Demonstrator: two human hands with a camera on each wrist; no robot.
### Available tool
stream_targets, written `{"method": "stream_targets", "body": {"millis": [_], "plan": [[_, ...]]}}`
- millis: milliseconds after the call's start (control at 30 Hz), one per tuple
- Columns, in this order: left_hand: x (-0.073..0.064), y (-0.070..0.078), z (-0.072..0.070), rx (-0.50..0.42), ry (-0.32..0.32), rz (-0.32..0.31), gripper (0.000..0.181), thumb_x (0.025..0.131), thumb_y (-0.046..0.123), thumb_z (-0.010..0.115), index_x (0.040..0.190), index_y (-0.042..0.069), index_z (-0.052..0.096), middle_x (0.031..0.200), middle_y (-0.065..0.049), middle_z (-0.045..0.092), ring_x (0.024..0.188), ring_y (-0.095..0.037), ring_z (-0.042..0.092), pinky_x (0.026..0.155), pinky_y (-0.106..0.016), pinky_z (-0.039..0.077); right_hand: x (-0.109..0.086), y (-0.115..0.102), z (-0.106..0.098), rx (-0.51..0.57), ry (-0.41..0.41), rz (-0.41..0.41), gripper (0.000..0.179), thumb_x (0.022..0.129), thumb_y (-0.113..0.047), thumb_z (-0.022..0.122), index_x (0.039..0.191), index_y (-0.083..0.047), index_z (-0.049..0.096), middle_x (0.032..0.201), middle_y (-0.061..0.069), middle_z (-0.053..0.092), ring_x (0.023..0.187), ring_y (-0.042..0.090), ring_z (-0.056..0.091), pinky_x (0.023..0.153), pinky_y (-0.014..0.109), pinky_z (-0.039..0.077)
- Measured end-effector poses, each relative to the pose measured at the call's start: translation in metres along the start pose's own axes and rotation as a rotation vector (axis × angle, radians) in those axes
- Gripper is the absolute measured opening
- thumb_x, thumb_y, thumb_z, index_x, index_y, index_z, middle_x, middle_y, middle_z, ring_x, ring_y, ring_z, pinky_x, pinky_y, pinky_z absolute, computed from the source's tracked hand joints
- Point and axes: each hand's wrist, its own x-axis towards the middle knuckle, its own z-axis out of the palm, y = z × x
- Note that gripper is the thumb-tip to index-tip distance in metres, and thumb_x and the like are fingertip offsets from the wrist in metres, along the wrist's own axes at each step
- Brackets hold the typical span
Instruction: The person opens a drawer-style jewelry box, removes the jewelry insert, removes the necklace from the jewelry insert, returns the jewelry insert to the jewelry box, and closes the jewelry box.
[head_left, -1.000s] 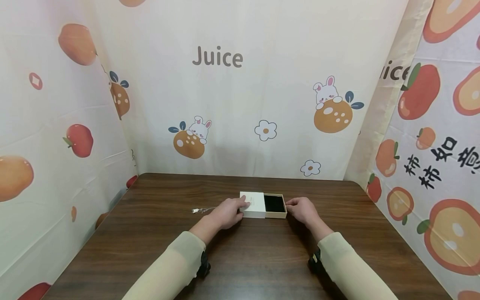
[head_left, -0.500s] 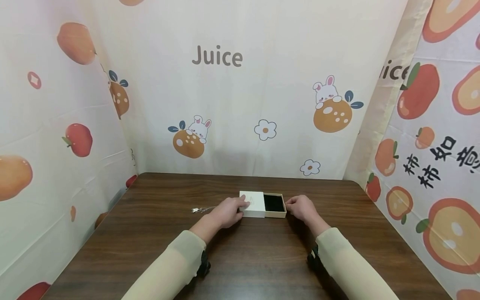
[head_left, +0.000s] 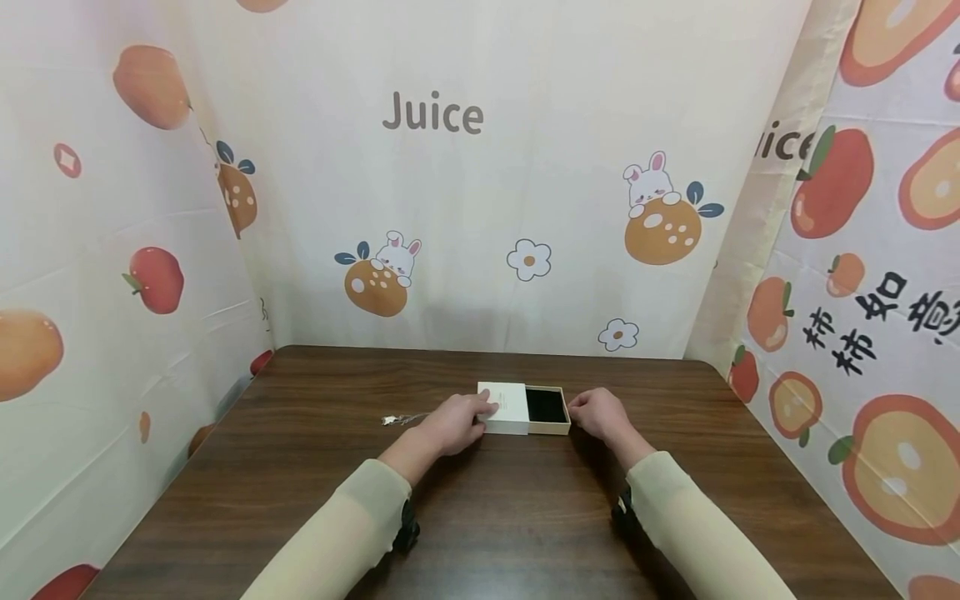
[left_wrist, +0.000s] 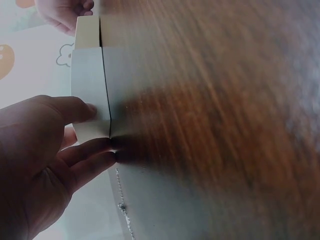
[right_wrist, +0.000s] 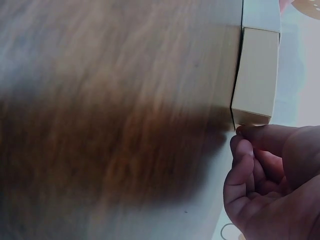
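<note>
A white drawer-style gift box lies on the table, its sleeve (head_left: 510,410) at the left and its drawer (head_left: 547,407) drawn partway out to the right. Black padding fills the visible part of the drawer. My left hand (head_left: 452,425) grips the sleeve's left end, thumb on the near side in the left wrist view. At the drawer's outer end, my right hand (head_left: 602,414) has thumb and forefinger pinched together, the other fingers curled; what lies between the tips is hidden. A silvery chain (left_wrist: 121,206) with a small pendant (head_left: 388,420) lies left of the box.
The dark wood-grain table (head_left: 495,517) has its far edge just behind the box. Fabric panels with fruit and rabbit prints stand behind (head_left: 450,192) and along both sides.
The box and left hand keep practically the same place, and the drawer is drawn out about as far. My right wrist has shifted slightly left and away from me. The view drifts a little.
</note>
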Motion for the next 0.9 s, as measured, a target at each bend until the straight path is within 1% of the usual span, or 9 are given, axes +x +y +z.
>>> {"method": "stream_targets", "body": {"millis": [133, 433, 633, 900], "plan": [[0.001, 0.0, 0.0, 0.01, 0.004, 0.005, 0.045, 0.107, 0.004, 0.067, 0.152, 0.007, 0.066, 0.169, -0.02, 0.049, 0.156, -0.037, 0.051, 0.125, -0.05, 0.047, 0.0, -0.002, -0.001, -0.005, 0.002, -0.002, 0.019, 0.104, -0.011, 0.068, 0.105, -0.001, 0.085, 0.091, 0.008, 0.079, 0.086, 0.023, 0.066, 0.077, 0.036, 0.056], [0.0, -0.001, 0.0, -0.001, 0.005, -0.001, 0.046, 0.107, 0.004, 0.067, 0.152, 0.007, 0.065, 0.169, -0.02, 0.049, 0.156, -0.037, 0.051, 0.125, -0.051, 0.048, 0.001, -0.006, 0.001, 0.001, -0.003, 0.025, 0.02, 0.104, -0.013, 0.068, 0.107, -0.001, 0.085, 0.091, 0.007, 0.079, 0.086, 0.023, 0.065, 0.073, 0.031, 0.052], [0.0, -0.001, 0.0, -0.007, 0.007, 0.001, 0.046, 0.106, 0.004, 0.067, 0.152, 0.007, 0.066, 0.169, -0.02, 0.049, 0.156, -0.038, 0.051, 0.125, -0.051, 0.047, 0.002, -0.008, 0.004, -0.002, 0.001, 0.011, 0.019, 0.103, -0.014, 0.07, 0.103, -0.003, 0.085, 0.087, 0.006, 0.079, 0.085, 0.023, 0.065, 0.076, 0.032, 0.052], [-0.001, 0.0, -0.001, -0.006, 0.006, -0.001, 0.046, 0.108, 0.005, 0.066, 0.153, 0.009, 0.065, 0.17, -0.019, 0.048, 0.156, -0.038, 0.051, 0.125, -0.051, 0.047, 0.003, -0.011, 0.006, 0.006, -0.005, 0.014, 0.02, 0.104, -0.012, 0.069, 0.103, -0.002, 0.085, 0.088, 0.007, 0.078, 0.084, 0.023, 0.065, 0.074, 0.032, 0.052]]}}
